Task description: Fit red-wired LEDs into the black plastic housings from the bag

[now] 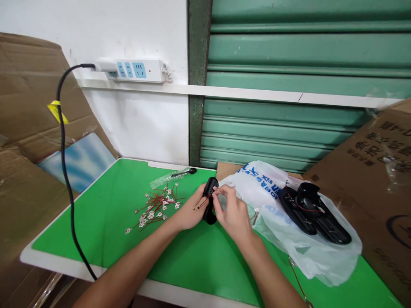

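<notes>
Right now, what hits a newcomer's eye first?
Mid-table on the bright green tabletop, the left hand and right hand pinch a small black plastic housing. Left of them lies a heap of thin red wires with white ends; right, a white plastic bag bears more black housings.

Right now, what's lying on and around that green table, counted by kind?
Black part, held by left hand and right hand: 1
White plastic bag: 1
Black parts on it, overlapping: at least 2
Heap of red wires: 1
Power strip: 1
Total: at least 6
</notes>
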The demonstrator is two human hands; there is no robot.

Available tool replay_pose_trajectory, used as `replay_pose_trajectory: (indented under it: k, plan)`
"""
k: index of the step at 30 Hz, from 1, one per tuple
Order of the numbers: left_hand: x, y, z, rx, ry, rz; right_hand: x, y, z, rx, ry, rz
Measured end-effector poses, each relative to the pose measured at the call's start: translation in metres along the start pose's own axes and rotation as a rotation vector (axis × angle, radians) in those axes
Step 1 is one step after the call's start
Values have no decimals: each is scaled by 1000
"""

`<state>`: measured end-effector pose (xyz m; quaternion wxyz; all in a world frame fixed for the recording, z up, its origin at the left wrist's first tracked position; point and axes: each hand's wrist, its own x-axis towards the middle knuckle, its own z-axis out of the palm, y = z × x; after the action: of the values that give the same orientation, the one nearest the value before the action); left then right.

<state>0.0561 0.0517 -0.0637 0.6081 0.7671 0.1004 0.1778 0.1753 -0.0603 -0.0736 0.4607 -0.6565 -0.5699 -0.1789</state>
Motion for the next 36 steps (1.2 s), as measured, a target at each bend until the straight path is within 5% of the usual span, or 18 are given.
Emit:
replay_pose_trajectory:
  k: [5, 36]
  plan:
    - [1, 5, -1, 33, 26, -121, 0, 6, -3, 115, -54, 36]
    - [0, -8, -1, 96, 13, 26, -1, 1, 1, -44, -22, -83]
